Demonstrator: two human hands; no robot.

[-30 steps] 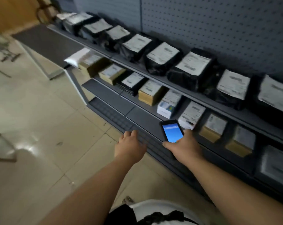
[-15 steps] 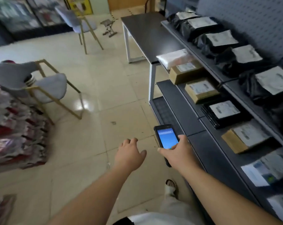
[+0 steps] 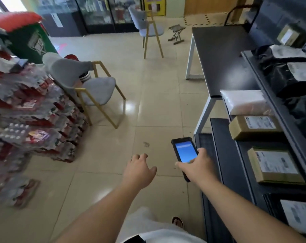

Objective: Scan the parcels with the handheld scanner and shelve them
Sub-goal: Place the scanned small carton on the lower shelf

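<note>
My right hand (image 3: 198, 166) grips a black handheld scanner (image 3: 183, 152) with a lit blue screen, held over the floor beside the shelf's lower left end. My left hand (image 3: 139, 170) hangs to its left, fingers loosely spread, holding nothing. On the dark shelf unit (image 3: 224, 155) at the right lie labelled parcels: two cardboard boxes (image 3: 254, 128) (image 3: 275, 166) and a white padded bag (image 3: 245, 101) on the middle level, black poly bags (image 3: 289, 74) on the level above.
A dark table (image 3: 218, 55) on white legs adjoins the shelf's far end. Two grey chairs with gold legs (image 3: 94, 88) (image 3: 148, 27) stand on the tiled floor. Stacked shrink-wrapped drink packs (image 3: 31, 120) fill the left side. Glass-door fridges line the back wall.
The view has swung left, from facing the shelf of parcels to looking across the room. Both hands keep their pose; the right hand still holds the scanner.
</note>
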